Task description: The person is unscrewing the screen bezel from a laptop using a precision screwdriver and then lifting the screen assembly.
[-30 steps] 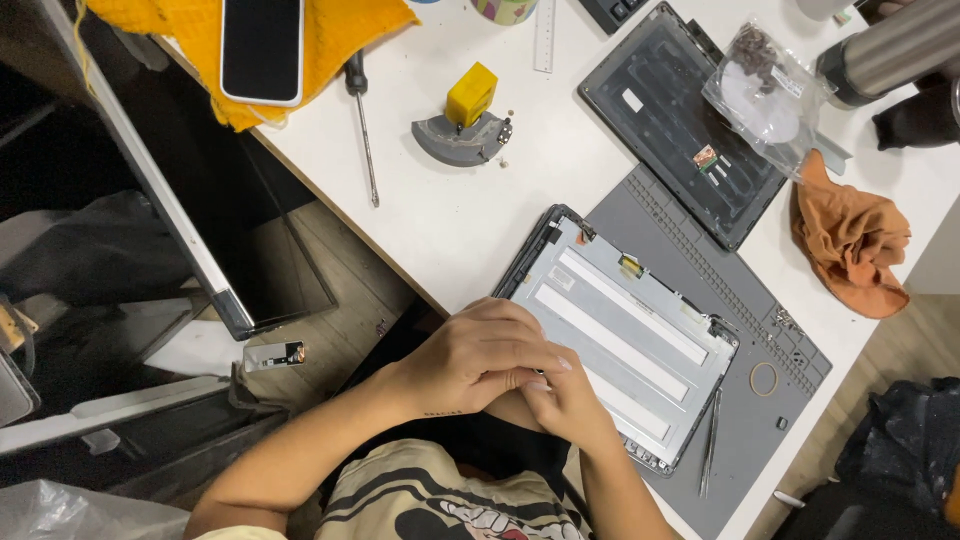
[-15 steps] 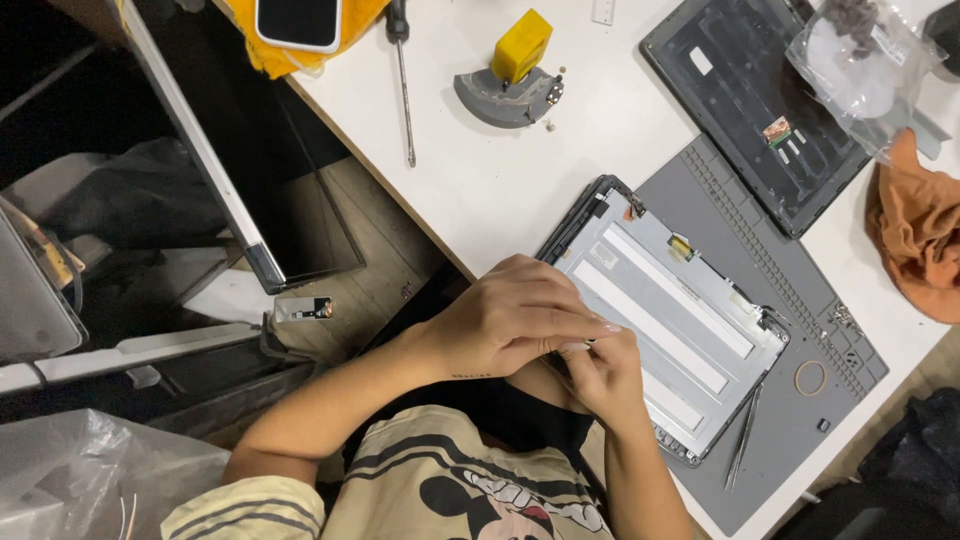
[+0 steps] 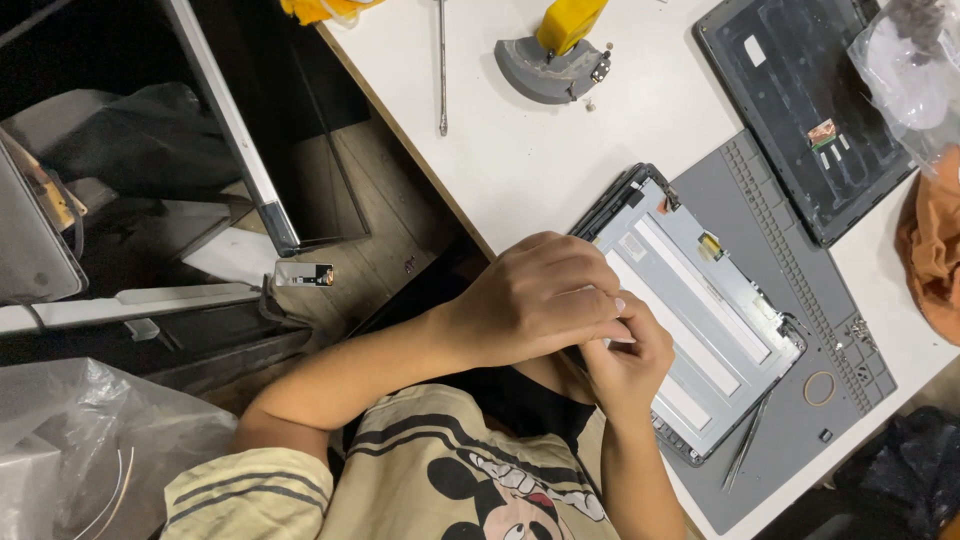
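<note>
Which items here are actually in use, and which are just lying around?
In use:
left hand
right hand
opened grey tablet with silver metal back plate
grey silicone work mat

Lying about:
metal tweezers
long screwdriver
dark grey tablet back cover
orange cloth

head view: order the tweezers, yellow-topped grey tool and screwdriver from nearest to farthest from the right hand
1. tweezers, beside the right hand, on the grey mat along the opened tablet
2. yellow-topped grey tool, far up the white table
3. screwdriver, left of that tool, slightly farther
</note>
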